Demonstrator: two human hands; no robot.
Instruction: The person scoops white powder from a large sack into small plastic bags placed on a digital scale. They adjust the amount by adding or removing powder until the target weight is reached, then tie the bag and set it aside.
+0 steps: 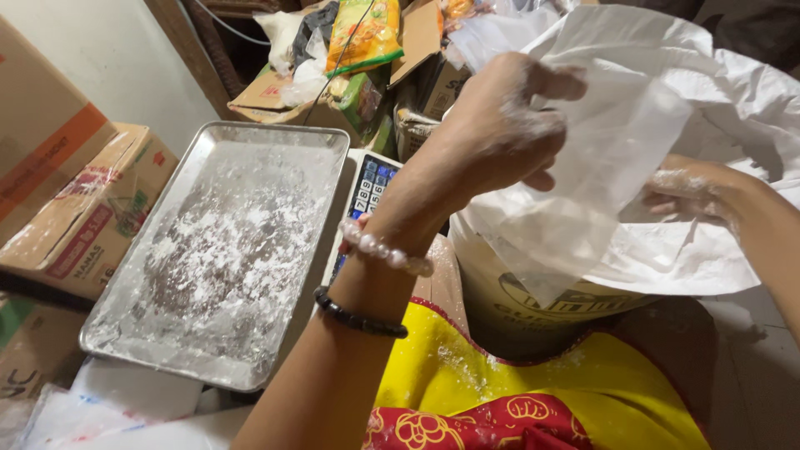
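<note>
Flour dust covers both of the person's hands. The left hand [500, 125] is up high, and its fingers are closed on the edge of the thin white plastic liner [608, 158] that sticks out of a big sack [533, 312]. The thumb points to the right along the liner's edge. On this wrist sit two bracelets, one of pale pink beads [385, 250] and one of black beads [360, 319].

The right hand [692, 190] is lower and further right. It is tucked into the folds of the same white liner. Its fingers look bent around the plastic, but the folds hide part of them, so I cannot tell how tight the hold is.

The sack stands right in front of the person, just past their knees. Its lower part is tan with dark print, and the white liner spills out over its top.

To the left, a shiny metal tray [325, 146] rests on a weighing scale [367, 187]. White powder is spread thin all over the tray. Only the scale's button pad peeks out, between the tray and the left arm.

Brown cardboard boxes [75, 200] are stacked at the far left. More boxes and bright food packets [362, 33] are piled behind the tray. The person wears a yellow and red apron [500, 400] with white dust on it.
</note>
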